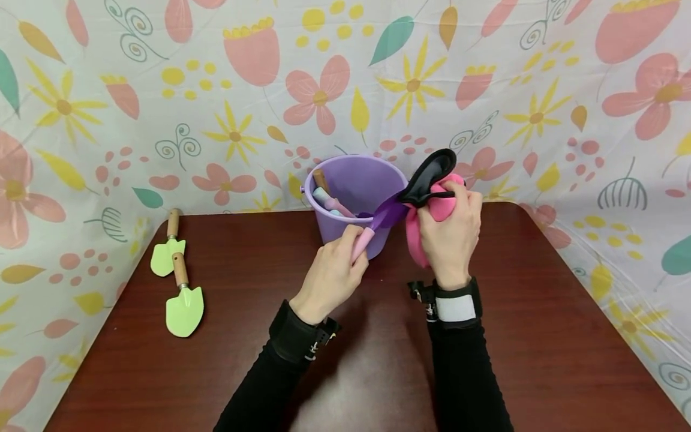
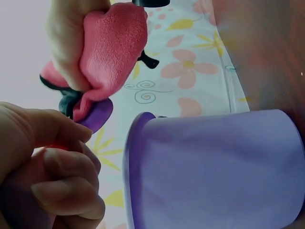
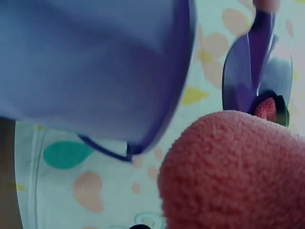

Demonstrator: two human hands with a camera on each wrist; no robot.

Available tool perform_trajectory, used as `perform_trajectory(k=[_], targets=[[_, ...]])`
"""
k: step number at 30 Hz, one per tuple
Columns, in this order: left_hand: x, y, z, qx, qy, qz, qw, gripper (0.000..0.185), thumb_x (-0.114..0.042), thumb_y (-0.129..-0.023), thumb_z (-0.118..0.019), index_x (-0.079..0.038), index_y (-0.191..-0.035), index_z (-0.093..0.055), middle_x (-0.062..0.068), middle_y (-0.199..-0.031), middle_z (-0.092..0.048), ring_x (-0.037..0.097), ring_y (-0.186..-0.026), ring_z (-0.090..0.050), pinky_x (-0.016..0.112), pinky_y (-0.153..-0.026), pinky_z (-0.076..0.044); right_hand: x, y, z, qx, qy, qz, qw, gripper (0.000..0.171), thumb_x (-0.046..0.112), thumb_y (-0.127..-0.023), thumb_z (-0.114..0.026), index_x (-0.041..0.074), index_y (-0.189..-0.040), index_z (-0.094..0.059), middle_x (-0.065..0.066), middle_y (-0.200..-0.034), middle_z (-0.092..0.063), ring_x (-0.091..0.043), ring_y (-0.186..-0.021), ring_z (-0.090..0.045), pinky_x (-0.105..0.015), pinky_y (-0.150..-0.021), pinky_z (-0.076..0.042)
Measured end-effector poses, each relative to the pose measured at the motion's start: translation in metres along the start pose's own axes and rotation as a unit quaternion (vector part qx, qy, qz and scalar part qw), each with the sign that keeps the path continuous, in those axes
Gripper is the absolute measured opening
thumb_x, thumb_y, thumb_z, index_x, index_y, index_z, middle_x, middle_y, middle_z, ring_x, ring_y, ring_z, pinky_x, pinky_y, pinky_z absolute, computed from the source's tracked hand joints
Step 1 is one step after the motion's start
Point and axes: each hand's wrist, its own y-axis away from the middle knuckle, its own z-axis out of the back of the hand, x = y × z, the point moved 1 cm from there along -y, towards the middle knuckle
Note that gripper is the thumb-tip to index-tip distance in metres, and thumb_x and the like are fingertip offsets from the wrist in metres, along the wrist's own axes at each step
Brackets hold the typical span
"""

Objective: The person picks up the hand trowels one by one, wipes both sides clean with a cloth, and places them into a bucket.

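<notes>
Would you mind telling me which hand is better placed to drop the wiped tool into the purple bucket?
Left: the left hand grips the tool by its handle beside the bucket; the right hand holds the pink cloth.

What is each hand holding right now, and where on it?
The left hand holds a trowel by its pink handle; the right hand presses a bunched pink cloth against its black blade.
</notes>
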Motion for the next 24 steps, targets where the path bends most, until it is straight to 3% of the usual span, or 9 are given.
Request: perform_trajectory(k=[9, 19, 24], targets=[[0.008, -0.001, 0.004, 0.04, 0.045, 0.046, 0.9971, 0.027, -0.012, -0.093, -0.061, -0.011, -0.119, -0.054, -0.002, -0.073, -0.057, 0.013, -0.063, -0.055, 0.028, -0.059, -0.046, -0.007, -0.007, 0.008, -0.005, -0.009, 0.003, 1.0, 0.038, 0.022, -0.079, -0.075, 0.007, -0.113, -0.065, -0.017, -0.105, -0.052, -0.035, -0.098, -0.052, -0.045, -0.081, -0.042], [0.015, -0.004, 0.007, 0.032, 0.081, 0.07, 0.9937, 0.026, -0.014, -0.093, -0.061, -0.014, -0.118, -0.056, -0.002, -0.068, -0.054, 0.012, -0.06, -0.052, 0.029, -0.054, -0.043, 0.004, -0.004, 0.014, -0.006, -0.031, 0.023, 0.999, 0.038, 0.023, -0.079, -0.075, 0.005, -0.111, -0.065, -0.016, -0.103, -0.053, -0.031, -0.1, -0.053, -0.043, -0.086, -0.041], [0.016, -0.005, 0.008, 0.019, 0.099, 0.081, 0.9915, 0.027, -0.015, -0.094, -0.063, -0.014, -0.12, -0.056, 0.0, -0.069, -0.054, 0.013, -0.059, -0.051, 0.028, -0.052, -0.043, 0.015, 0.004, 0.008, 0.018, -0.049, 0.07, 0.996, 0.04, 0.024, -0.079, -0.077, 0.003, -0.111, -0.065, -0.017, -0.103, -0.054, -0.032, -0.097, -0.054, -0.043, -0.082, -0.042]])
